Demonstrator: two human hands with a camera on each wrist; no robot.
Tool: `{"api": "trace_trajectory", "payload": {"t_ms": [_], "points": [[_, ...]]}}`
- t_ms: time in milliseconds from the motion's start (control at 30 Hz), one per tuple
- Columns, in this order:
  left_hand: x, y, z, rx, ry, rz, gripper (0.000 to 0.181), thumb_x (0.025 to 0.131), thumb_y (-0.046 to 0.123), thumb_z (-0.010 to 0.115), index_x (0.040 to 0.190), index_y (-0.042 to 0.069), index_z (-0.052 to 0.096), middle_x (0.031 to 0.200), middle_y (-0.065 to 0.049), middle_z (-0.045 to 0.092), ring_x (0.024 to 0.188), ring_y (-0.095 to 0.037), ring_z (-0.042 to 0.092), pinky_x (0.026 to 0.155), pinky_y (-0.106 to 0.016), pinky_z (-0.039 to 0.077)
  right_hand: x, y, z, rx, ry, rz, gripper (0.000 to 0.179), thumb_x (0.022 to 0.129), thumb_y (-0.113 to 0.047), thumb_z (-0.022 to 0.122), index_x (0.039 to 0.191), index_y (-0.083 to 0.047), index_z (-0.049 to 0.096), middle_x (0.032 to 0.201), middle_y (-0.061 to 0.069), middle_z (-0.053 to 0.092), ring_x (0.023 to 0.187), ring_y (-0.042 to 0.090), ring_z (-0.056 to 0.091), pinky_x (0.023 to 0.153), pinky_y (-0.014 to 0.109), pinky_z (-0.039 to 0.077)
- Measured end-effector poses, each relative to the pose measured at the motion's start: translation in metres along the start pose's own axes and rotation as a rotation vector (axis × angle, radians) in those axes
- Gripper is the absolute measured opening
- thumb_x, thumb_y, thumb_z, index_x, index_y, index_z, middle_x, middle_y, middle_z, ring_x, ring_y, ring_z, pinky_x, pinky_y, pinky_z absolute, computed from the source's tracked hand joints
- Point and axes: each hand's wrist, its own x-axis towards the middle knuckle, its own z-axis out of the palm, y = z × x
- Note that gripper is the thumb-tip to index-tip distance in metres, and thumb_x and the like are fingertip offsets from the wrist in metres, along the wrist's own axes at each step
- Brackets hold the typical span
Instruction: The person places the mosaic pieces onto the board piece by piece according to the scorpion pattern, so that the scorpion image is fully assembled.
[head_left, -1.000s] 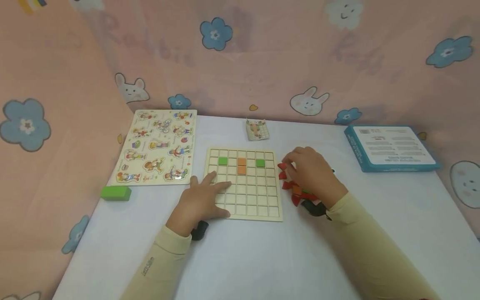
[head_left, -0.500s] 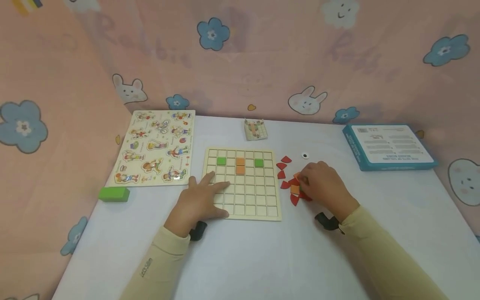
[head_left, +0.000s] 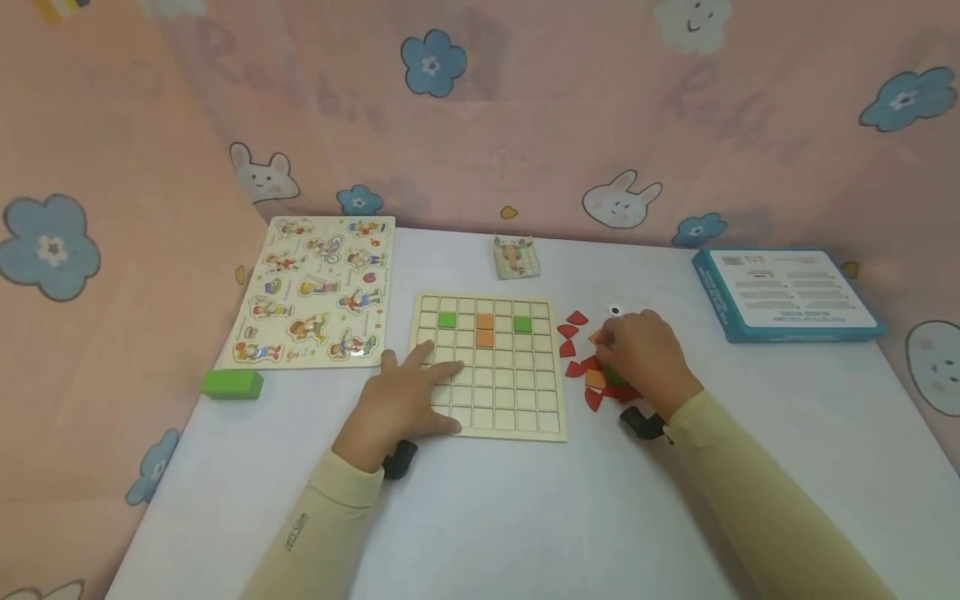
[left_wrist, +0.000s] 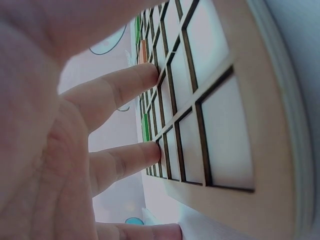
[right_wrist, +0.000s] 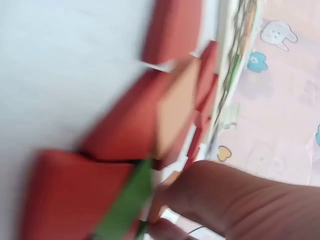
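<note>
My left hand [head_left: 397,404] rests with spread fingers on the left side of a wooden grid board [head_left: 502,400]; in the left wrist view two fingertips [left_wrist: 151,150] press on the grid. A green tile [head_left: 447,319], two stacked orange tiles [head_left: 485,329] and another green tile [head_left: 522,323] sit in its upper cells. Right of the board, my right hand [head_left: 648,358] pinches a small orange tile [right_wrist: 161,200] between thumb and finger, over a loose pile. Red quarter-round pieces [head_left: 577,317], an orange square [head_left: 595,379] and a green piece [right_wrist: 130,205] lie there, partly hidden by the hand.
A round eye piece [head_left: 615,310] lies behind the right hand. A small pattern card [head_left: 516,257] stands beyond the board. Picture puzzle board [head_left: 311,292] and green block [head_left: 232,384] are at left, a blue-edged box [head_left: 787,296] at right.
My right hand has moved right and back from the pieces beside the board, uncovering red pieces and the eye piece, and now pinches an orange tile. The left hand stays on the board.
</note>
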Motion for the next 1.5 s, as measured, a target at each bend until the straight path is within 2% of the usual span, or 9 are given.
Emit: {"api": "trace_trajectory", "payload": {"t_ms": [100, 167, 400, 533, 700, 900, 1200, 1333, 1500], "points": [[0.0, 0.0, -0.001, 0.009, 0.0, -0.002, 0.087, 0.074, 0.048, 0.095, 0.153, 0.035, 0.059, 0.171, -0.01, 0.031, 0.124, -0.043, 0.042, 0.075, -0.047, 0.051, 0.007, -0.009, -0.005, 0.025, -0.002, -0.01, 0.022, 0.091, -0.015, 0.08, 0.107, -0.001, 0.08, 0.09, 0.012, 0.073, 0.093, 0.034, 0.053, 0.079, 0.045, 0.051], [0.0, 0.0, -0.001, 0.012, -0.003, -0.004, 0.088, 0.074, 0.048, 0.095, 0.153, 0.035, 0.06, 0.171, -0.01, 0.031, 0.123, -0.043, 0.043, 0.074, -0.047, 0.051, 0.013, -0.021, -0.007, 0.031, -0.004, -0.069, 0.019, 0.091, -0.016, 0.079, 0.104, -0.001, 0.081, 0.087, 0.01, 0.073, 0.092, 0.033, 0.054, 0.08, 0.044, 0.05], [0.0, 0.0, -0.001, 0.02, -0.017, -0.006, 0.086, 0.075, 0.048, 0.095, 0.153, 0.036, 0.059, 0.171, -0.01, 0.031, 0.123, -0.043, 0.043, 0.074, -0.046, 0.051, 0.014, -0.085, 0.0, 0.065, 0.008, -0.464, 0.009, 0.092, -0.016, 0.083, 0.095, -0.008, 0.086, 0.09, -0.001, 0.079, 0.087, 0.023, 0.065, 0.091, 0.041, 0.049], [0.001, 0.002, -0.003, 0.026, -0.024, -0.009, 0.085, 0.076, 0.05, 0.094, 0.153, 0.037, 0.059, 0.171, -0.009, 0.03, 0.124, -0.043, 0.043, 0.076, -0.047, 0.051, 0.007, -0.114, 0.008, 0.02, 0.033, -0.585, 0.008, 0.089, -0.011, 0.084, 0.096, -0.009, 0.086, 0.092, 0.0, 0.08, 0.089, 0.022, 0.066, 0.091, 0.038, 0.05], [0.001, 0.002, -0.003, 0.029, -0.024, -0.012, 0.085, 0.076, 0.051, 0.094, 0.153, 0.038, 0.059, 0.172, -0.009, 0.03, 0.124, -0.043, 0.043, 0.074, -0.045, 0.051, 0.004, -0.129, 0.015, -0.072, 0.027, -0.581, 0.009, 0.09, -0.013, 0.085, 0.099, -0.012, 0.086, 0.097, 0.0, 0.08, 0.089, 0.021, 0.061, 0.088, 0.034, 0.048], [0.001, 0.002, -0.003, 0.025, -0.02, -0.012, 0.085, 0.075, 0.051, 0.094, 0.152, 0.039, 0.06, 0.171, -0.009, 0.03, 0.122, -0.042, 0.043, 0.072, -0.042, 0.05, 0.005, -0.129, 0.021, -0.136, 0.033, -0.557, 0.01, 0.09, -0.018, 0.087, 0.099, -0.014, 0.086, 0.097, 0.0, 0.079, 0.087, 0.021, 0.058, 0.085, 0.034, 0.047], [0.001, 0.001, -0.002, 0.036, -0.022, -0.01, 0.086, 0.076, 0.051, 0.094, 0.153, 0.038, 0.059, 0.171, -0.009, 0.03, 0.123, -0.042, 0.043, 0.072, -0.043, 0.051, -0.001, -0.126, 0.024, -0.148, 0.075, -0.532, 0.011, 0.092, -0.017, 0.084, 0.102, -0.015, 0.086, 0.106, 0.001, 0.072, 0.1, 0.024, 0.059, 0.091, 0.038, 0.05], [0.001, 0.002, -0.003, 0.044, -0.03, -0.014, 0.086, 0.076, 0.052, 0.093, 0.153, 0.039, 0.058, 0.172, -0.009, 0.029, 0.125, -0.044, 0.043, 0.074, -0.045, 0.052, -0.003, -0.125, 0.024, -0.139, 0.051, -0.474, 0.013, 0.094, -0.019, 0.082, 0.107, -0.019, 0.085, 0.114, 0.001, 0.065, 0.109, 0.025, 0.057, 0.096, 0.044, 0.051], [0.003, 0.002, -0.001, 0.048, -0.027, -0.012, 0.086, 0.076, 0.052, 0.093, 0.153, 0.038, 0.058, 0.172, -0.01, 0.03, 0.126, -0.045, 0.043, 0.074, -0.045, 0.053, -0.001, -0.115, 0.02, -0.094, 0.029, -0.483, 0.017, 0.098, -0.016, 0.075, 0.111, -0.021, 0.083, 0.115, 0.002, 0.066, 0.11, 0.027, 0.059, 0.094, 0.047, 0.05]]}}
